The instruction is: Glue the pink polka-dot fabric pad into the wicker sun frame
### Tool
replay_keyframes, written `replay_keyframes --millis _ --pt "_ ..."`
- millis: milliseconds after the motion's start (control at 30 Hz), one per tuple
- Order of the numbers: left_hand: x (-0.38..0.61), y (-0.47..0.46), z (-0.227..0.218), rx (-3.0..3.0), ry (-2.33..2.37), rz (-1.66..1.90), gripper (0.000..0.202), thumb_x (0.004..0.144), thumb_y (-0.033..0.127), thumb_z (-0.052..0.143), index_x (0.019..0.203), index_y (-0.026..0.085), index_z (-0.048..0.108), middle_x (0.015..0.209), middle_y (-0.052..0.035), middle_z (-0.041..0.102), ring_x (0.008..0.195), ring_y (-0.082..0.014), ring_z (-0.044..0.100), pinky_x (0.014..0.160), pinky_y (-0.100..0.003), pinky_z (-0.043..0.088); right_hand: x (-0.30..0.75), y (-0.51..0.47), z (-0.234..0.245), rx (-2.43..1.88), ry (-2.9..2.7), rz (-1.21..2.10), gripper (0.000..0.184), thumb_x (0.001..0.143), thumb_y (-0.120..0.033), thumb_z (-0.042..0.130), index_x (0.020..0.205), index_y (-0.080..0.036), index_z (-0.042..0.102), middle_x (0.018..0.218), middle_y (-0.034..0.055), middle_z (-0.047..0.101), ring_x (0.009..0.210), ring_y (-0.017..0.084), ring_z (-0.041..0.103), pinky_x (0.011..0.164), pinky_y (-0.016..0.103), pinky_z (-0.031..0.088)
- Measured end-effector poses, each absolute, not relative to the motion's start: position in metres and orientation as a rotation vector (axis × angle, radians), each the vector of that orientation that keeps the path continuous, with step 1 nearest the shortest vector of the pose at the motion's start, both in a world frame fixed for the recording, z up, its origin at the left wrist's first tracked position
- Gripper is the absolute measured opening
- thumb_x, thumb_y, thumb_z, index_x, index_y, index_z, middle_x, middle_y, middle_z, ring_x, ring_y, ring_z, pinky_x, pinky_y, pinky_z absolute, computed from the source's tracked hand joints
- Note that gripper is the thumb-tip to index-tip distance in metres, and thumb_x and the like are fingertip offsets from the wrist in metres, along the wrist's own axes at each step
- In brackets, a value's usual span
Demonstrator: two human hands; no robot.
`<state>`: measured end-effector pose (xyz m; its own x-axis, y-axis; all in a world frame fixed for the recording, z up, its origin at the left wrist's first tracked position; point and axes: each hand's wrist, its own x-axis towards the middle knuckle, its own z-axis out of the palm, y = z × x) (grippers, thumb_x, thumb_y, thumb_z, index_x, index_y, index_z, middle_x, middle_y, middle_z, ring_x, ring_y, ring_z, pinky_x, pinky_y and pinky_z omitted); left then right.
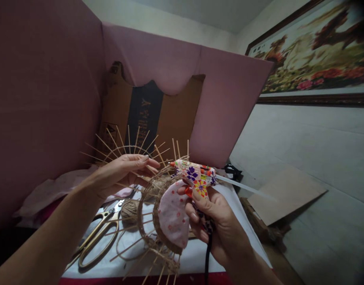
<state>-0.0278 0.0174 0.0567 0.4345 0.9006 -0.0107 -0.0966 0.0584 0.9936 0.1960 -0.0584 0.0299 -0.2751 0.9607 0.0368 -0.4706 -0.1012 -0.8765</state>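
Note:
My right hand (213, 219) is wrapped round the handle of a flower-patterned hot glue gun (191, 172). A long white glue stick (243, 185) sticks out of its back. The orange nozzle points left, close to the upper rim of a half-round woven wicker piece (142, 208). Thin sticks radiate from this piece, and pink dotted fabric (174, 215) covers its middle. My left hand (125, 172) is closed at the upper left rim, thumb against fingers among the sticks. Its fingertips are partly hidden.
Large gold-handled scissors (100, 237) lie at the left on the white table cover (229, 211), beside a ball of twine (130, 211). Another ring with spokes (129, 147) stands behind. A pink board and torn cardboard (177, 114) rise at the back. The glue gun's black cord (207, 257) hangs down.

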Motion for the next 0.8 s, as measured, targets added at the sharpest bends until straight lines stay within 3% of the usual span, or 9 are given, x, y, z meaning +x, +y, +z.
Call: replay_keyframes --millis 267,433,500,633,733,800 --pt "-0.029 0.021 0.055 1.274 0.836 0.926 0.026 0.081 0.036 0.06 0.094 0.017 0.072 0.085 -0.0107 0.072 0.078 -0.0203 0.067 0.069 -0.031 0.055 0.215 -0.069 0.028 -0.632 -0.886 1.479 0.018 0.079 -0.03 0.064 0.093 -0.02 0.059 0.054 -0.0044 0.047 0.038 0.004 0.026 0.031 0.013 0.023" --pt "-0.032 0.022 0.058 1.255 0.885 0.95 0.027 0.078 0.036 0.063 0.095 0.016 0.072 0.079 -0.0098 0.072 0.069 -0.0196 0.067 0.064 -0.029 0.055 0.24 -0.059 0.006 -0.907 -0.775 1.313 0.019 0.076 -0.027 0.069 0.09 -0.018 0.06 0.053 -0.0041 0.05 0.04 0.005 0.033 0.031 0.012 0.024" --pt "-0.032 0.022 0.058 1.24 0.892 0.953 0.025 0.079 0.033 0.063 0.095 0.016 0.072 0.078 -0.009 0.073 0.069 -0.0199 0.068 0.065 -0.029 0.055 0.252 -0.05 -0.007 -1.031 -0.713 1.324 0.02 0.075 -0.025 0.07 0.091 -0.016 0.06 0.067 0.0011 0.06 0.047 0.007 0.044 0.031 0.011 0.025" --pt "-0.031 0.024 0.057 1.229 0.871 0.934 0.024 0.083 0.029 0.058 0.096 0.014 0.071 0.078 -0.007 0.073 0.074 -0.0202 0.068 0.066 -0.029 0.055 0.271 -0.036 -0.028 -1.114 -0.674 1.431 0.024 0.075 -0.02 0.068 0.096 -0.011 0.062 0.087 0.0088 0.066 0.054 0.007 0.053 0.031 0.011 0.029" --pt "-0.031 0.026 0.055 1.242 0.896 0.951 0.025 0.081 0.029 0.06 0.097 0.013 0.071 0.08 -0.0094 0.073 0.073 -0.021 0.068 0.063 -0.03 0.055 0.279 -0.03 -0.037 -1.231 -0.696 1.416 0.016 0.076 -0.015 0.065 0.09 -0.007 0.065 0.068 0.0061 0.064 0.047 0.006 0.052 0.034 0.012 0.035" --pt "-0.031 0.027 0.053 1.247 0.914 0.972 0.026 0.079 0.03 0.063 0.097 0.013 0.071 0.082 -0.0121 0.073 0.073 -0.0225 0.068 0.063 -0.032 0.056 0.282 -0.028 -0.041 -1.311 -0.697 1.393 0.01 0.076 -0.013 0.064 0.084 -0.006 0.065 0.054 0.0015 0.058 0.038 0.005 0.046 0.031 0.012 0.032"
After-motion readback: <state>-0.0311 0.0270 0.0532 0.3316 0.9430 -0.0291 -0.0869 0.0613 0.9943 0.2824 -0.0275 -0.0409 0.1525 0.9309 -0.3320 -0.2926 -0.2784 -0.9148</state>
